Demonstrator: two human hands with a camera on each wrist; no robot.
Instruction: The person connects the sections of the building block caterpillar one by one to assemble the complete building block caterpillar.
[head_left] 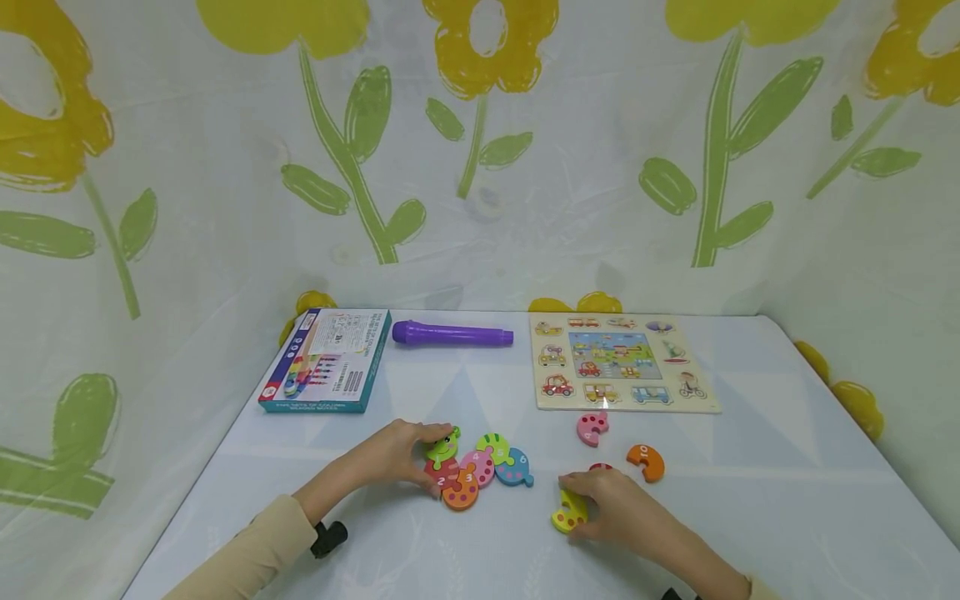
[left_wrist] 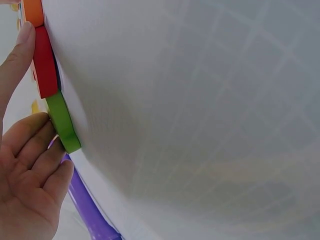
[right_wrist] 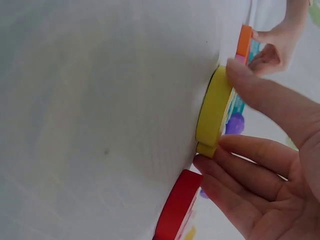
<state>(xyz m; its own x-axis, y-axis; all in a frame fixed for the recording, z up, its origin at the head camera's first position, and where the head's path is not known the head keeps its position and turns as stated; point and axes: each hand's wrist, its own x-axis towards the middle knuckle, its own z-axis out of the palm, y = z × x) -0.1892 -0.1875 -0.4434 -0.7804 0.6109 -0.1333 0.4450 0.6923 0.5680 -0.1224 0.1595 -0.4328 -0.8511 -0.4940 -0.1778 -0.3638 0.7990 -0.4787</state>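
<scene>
Pinching the yellow piece (head_left: 572, 511) by its rim, the right hand (head_left: 624, 510) has a narrow grip, low at the table (head_left: 450, 567), right of the joined caterpillar (head_left: 477, 470). The left hand (head_left: 395, 454) holds the caterpillar between thumb and fingers at its green and red end. The pieces look like painted wood: probably light, stiff, slightly slippery, sturdy, best held by their thick edges. The printed box (head_left: 330, 362) appears closed, its contents hidden.
</scene>
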